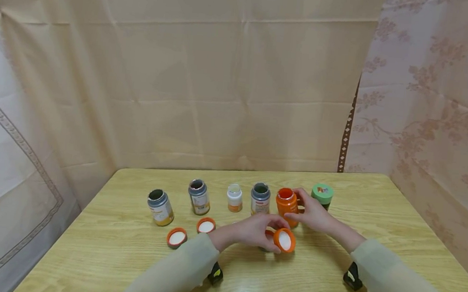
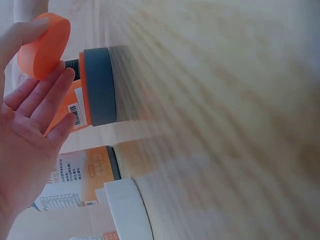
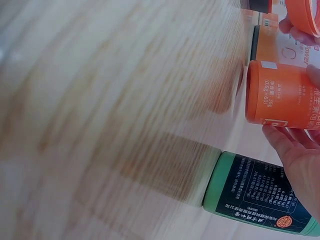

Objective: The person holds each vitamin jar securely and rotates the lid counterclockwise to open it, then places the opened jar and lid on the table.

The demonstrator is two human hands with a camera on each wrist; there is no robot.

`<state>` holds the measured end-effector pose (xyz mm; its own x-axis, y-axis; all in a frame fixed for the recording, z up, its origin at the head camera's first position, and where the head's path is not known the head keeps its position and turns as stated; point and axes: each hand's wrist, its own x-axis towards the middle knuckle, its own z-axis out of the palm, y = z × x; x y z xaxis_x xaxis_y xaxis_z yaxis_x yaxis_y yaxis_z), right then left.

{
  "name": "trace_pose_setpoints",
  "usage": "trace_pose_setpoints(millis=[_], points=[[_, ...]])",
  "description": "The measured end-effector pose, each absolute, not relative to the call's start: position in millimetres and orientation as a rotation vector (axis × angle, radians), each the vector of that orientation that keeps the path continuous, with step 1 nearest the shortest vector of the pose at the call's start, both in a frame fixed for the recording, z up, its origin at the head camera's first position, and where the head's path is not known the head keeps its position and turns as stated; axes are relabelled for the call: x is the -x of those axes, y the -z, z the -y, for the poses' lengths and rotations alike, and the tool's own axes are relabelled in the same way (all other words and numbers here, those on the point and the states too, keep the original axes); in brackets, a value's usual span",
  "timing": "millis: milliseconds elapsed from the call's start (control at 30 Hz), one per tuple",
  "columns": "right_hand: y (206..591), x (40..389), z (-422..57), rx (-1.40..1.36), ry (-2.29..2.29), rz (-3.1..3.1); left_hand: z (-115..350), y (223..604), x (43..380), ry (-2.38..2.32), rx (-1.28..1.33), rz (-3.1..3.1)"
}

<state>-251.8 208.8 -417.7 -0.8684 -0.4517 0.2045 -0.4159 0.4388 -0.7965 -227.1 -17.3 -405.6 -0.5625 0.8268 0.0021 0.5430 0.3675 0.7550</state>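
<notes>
My left hand pinches an orange screw cap between thumb and fingers, its white liner turned outward. Round the uncapped orange bottle, my right hand curls from the right side. The bottle looks upright, its red-orange mouth facing up; whether its base touches the table, I cannot tell. A grey cap with an orange inner rim lies just behind my left fingers, mostly hidden in the head view. Close beside my right hand stands a dark jar with a green lid.
On the wooden table stand open grey-necked bottles and a small open white bottle. Two orange-rimmed caps lie liner-up at left. A white cap sits below my left hand.
</notes>
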Motion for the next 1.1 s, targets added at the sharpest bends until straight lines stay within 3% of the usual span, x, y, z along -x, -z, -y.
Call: trace_pose_setpoints(millis=[1100], points=[[420.9, 254.1, -203.3, 0.776, 1.458, -2.635, 6.4, 416.9, 239.0, -0.859, -1.164, -2.173]])
